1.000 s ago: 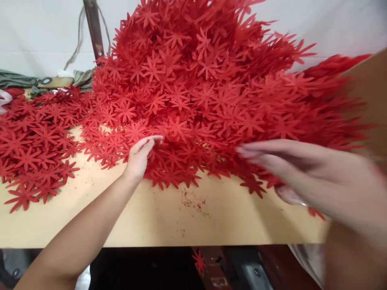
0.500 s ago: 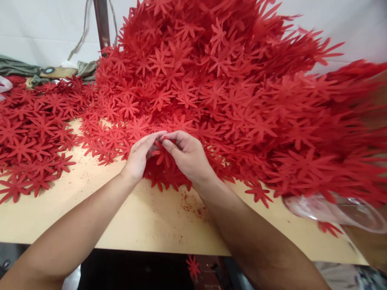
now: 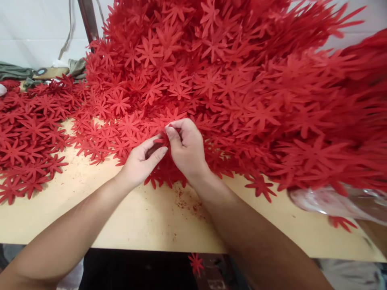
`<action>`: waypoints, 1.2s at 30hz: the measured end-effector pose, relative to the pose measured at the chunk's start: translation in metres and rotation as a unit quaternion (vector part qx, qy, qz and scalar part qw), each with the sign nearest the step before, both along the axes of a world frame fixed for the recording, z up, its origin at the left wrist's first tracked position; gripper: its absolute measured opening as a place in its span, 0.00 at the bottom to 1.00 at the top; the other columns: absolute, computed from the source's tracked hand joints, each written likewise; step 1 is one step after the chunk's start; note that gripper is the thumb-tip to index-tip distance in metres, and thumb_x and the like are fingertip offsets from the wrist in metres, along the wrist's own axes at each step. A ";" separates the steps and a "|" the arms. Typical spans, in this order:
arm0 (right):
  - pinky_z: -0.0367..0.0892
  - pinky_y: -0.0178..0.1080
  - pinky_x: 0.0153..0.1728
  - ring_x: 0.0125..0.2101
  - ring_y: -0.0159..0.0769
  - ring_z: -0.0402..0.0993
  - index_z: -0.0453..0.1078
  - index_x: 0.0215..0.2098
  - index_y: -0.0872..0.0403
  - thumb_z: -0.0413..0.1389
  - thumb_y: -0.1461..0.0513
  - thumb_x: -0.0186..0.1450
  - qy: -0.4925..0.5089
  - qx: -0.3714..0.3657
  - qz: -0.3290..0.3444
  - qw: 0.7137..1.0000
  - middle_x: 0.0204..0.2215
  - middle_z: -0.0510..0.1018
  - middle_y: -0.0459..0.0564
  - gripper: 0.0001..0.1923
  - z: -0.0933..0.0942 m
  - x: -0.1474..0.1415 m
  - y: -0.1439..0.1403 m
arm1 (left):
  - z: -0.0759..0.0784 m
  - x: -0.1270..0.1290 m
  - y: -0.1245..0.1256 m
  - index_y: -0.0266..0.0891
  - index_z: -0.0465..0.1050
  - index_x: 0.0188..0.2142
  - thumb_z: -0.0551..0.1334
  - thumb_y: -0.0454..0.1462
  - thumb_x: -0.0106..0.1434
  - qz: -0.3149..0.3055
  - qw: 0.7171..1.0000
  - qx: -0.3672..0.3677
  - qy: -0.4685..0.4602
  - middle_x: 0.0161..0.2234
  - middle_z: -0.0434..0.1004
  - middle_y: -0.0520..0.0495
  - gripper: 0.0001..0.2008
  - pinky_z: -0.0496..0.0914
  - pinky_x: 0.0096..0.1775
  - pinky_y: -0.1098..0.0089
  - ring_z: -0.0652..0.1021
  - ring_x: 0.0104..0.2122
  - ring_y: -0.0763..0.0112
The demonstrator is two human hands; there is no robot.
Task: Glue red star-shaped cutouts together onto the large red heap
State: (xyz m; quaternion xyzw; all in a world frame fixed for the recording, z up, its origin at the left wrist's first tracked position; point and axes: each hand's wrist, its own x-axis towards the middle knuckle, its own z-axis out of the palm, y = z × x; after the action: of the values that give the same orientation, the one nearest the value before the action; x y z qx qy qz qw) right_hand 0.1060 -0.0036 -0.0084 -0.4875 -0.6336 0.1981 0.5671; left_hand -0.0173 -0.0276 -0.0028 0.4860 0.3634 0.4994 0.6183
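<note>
Just above the near edge of the red heap, my right hand (image 3: pixel 188 149) pinches a red flower-shaped cutout (image 3: pixel 165 139) between thumb and bent forefinger. My left hand (image 3: pixel 139 161) is close beside it on the left, its thumb stretched out and apart from the fingers. Those left fingertips reach the cutout's petals and are partly hidden behind them. Under and behind both hands lies a large heap of red flower-shaped cutouts (image 3: pixel 178 84) with long narrow petals.
A smaller spread of red cutouts (image 3: pixel 18 151) covers the left of the pale table (image 3: pixel 121 225). At the right lies a clear plastic bag (image 3: pixel 320 201) under the heap's edge. Red crumbs (image 3: pixel 189 203) dot the tabletop. One cutout (image 3: pixel 196 264) is below the table edge.
My left thumb has moved away from its fingers, and the left hand sits slightly lower. My right hand has risen a little, still pinching the cutout. The view has shifted slightly right.
</note>
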 end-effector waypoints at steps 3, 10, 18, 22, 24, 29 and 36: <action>0.69 0.37 0.33 0.30 0.31 0.71 0.61 0.35 0.50 0.54 0.51 0.62 0.057 -0.027 0.027 0.998 0.30 0.72 0.47 0.12 -0.002 -0.001 0.003 | 0.000 -0.002 0.004 0.37 0.73 0.36 0.66 0.34 0.54 0.045 0.999 0.009 0.012 0.27 0.75 0.52 0.08 0.71 0.40 0.71 0.75 0.29 0.76; 0.70 0.36 0.27 0.23 0.29 0.69 0.67 0.33 0.50 0.58 0.45 0.56 0.141 -0.140 0.177 0.964 0.24 0.73 0.43 0.19 0.002 0.000 0.001 | 0.006 -0.011 0.015 0.38 0.71 0.30 0.64 0.30 0.56 0.148 0.988 0.045 0.013 0.23 0.72 0.53 0.03 0.69 0.38 0.72 0.73 0.26 0.76; 0.65 0.34 0.25 0.21 0.27 0.65 0.65 0.28 0.52 0.52 0.48 0.62 0.068 -0.101 0.129 0.984 0.20 0.68 0.43 0.17 0.005 0.000 -0.002 | -0.002 -0.010 0.016 0.38 0.70 0.29 0.63 0.30 0.55 0.113 0.993 0.024 0.010 0.25 0.72 0.54 0.03 0.68 0.35 0.74 0.72 0.26 0.77; 0.59 0.34 0.24 0.21 0.27 0.59 0.61 0.25 0.53 0.51 0.53 0.63 -0.022 -0.068 0.113 0.991 0.20 0.64 0.43 0.14 0.008 0.006 -0.001 | -0.005 -0.011 0.016 0.38 0.70 0.28 0.63 0.33 0.56 0.117 0.992 0.027 0.042 0.25 0.69 0.54 0.03 0.66 0.36 0.75 0.68 0.26 0.78; 0.55 0.34 0.24 0.20 0.27 0.55 0.56 0.20 0.53 0.50 0.54 0.63 -0.075 -0.064 0.090 0.991 0.17 0.59 0.42 0.18 0.009 0.009 0.000 | -0.005 -0.011 0.015 0.38 0.69 0.28 0.64 0.35 0.56 0.112 0.991 0.035 0.061 0.25 0.68 0.54 0.04 0.65 0.37 0.74 0.68 0.27 0.77; 0.50 0.36 0.26 0.21 0.29 0.54 0.51 0.20 0.52 0.49 0.56 0.64 -0.199 -0.029 0.008 0.980 0.17 0.59 0.43 0.18 0.012 0.007 -0.005 | -0.002 -0.009 0.011 0.39 0.70 0.31 0.66 0.36 0.53 0.107 0.988 0.073 0.086 0.32 0.72 0.51 0.07 0.66 0.43 0.72 0.71 0.34 0.73; 0.46 0.37 0.25 0.20 0.30 0.51 0.49 0.21 0.51 0.45 0.55 0.66 -0.267 -0.027 -0.017 0.963 0.17 0.59 0.45 0.18 0.012 0.000 -0.009 | 0.005 -0.007 0.009 0.38 0.68 0.27 0.66 0.34 0.54 0.082 0.994 0.039 0.055 0.25 0.71 0.54 0.07 0.68 0.36 0.74 0.71 0.27 0.77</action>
State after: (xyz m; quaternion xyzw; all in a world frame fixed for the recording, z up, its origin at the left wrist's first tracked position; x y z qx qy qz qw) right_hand 0.1064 -0.0125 0.0040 -0.5483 -0.7481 0.0681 0.3676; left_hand -0.0242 -0.0189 0.0024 0.5049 0.4157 0.5345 0.5353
